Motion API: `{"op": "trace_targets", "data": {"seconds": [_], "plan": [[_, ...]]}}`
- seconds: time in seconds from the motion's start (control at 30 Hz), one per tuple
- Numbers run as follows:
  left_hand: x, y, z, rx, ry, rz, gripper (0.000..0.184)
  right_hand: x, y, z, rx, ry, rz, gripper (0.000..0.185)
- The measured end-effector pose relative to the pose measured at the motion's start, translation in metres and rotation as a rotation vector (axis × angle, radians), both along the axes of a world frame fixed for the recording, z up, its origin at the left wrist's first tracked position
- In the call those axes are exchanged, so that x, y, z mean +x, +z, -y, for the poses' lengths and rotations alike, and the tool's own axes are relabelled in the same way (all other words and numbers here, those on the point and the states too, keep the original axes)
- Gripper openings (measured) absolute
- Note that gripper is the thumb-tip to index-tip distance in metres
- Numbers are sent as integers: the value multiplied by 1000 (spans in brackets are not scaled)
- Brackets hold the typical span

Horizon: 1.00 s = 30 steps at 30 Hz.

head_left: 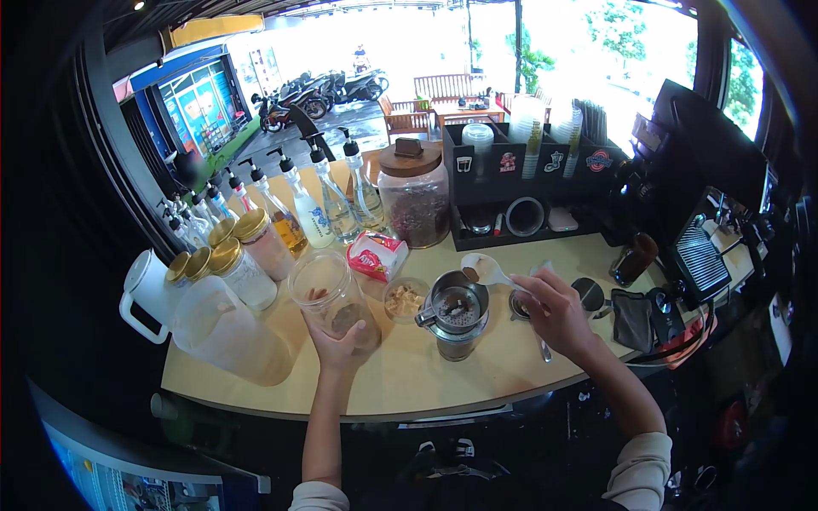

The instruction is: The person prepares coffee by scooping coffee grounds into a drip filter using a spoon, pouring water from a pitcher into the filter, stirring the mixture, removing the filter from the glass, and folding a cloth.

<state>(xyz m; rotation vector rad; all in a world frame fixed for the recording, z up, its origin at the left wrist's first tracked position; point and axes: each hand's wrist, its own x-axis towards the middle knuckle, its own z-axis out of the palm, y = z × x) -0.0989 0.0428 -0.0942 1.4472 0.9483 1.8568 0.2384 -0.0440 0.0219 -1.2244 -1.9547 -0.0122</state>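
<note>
My left hand (pixel 336 345) is wrapped round the lower side of a clear jar (pixel 317 277), tilted towards me, with some brown powder inside. In my right hand (pixel 558 311) is the handle of a white scoop (pixel 487 267). Its bowl, with brown powder in it, is over the back rim of a metal drip filter (pixel 441 328). Dark grounds lie on the perforated metal inside the filter. Beneath it stands a cup (pixel 457 347). Between jar and filter sits a small clear container (pixel 406 300) of light-brown bits.
A frosted pitcher (pixel 230 332), gold-lidded jars (pixel 247 277) and pump bottles (pixel 311 209) crowd the left. Behind are a red-and-white packet (pixel 377 255), a wooden-lidded bean jar (pixel 415 200) and a black cup organizer (pixel 528 183). An espresso machine (pixel 703 247) stands right; a spoon (pixel 545 349) lies near my right hand.
</note>
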Motion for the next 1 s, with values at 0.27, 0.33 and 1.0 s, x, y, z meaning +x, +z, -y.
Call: {"op": "trace_targets", "data": {"seconds": [0.27,0.33,1.0], "plan": [[-4,-5,-2,2,12,-55,106,4,-6,15,-34,19,-36,33],[-2,-2,-1,-1,15,-49,106,2,-10,19,-1,52,-114,35],[-1,0,0,2,44,-53,105,-11,-19,29,-8,125,119,52]]}}
